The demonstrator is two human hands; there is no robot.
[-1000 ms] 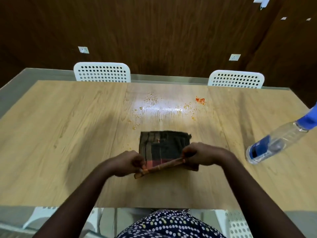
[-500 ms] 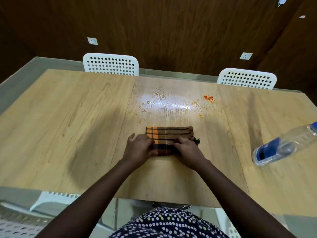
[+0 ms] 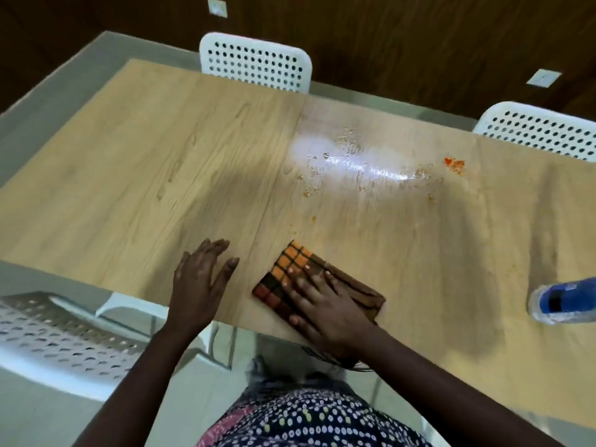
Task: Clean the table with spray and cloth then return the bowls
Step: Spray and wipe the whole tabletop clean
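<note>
Here right hand flat on folded checked cloth, woodgrain table.

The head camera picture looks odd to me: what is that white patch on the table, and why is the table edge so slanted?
In the head view, the white patch is lamp glare on wet light wooden table; crumbs around it smear slightly from motion blur; the wide-angle lens and tilted head skew the edges; the blue-labelled clear plastic bottle is cut off at right.
</note>
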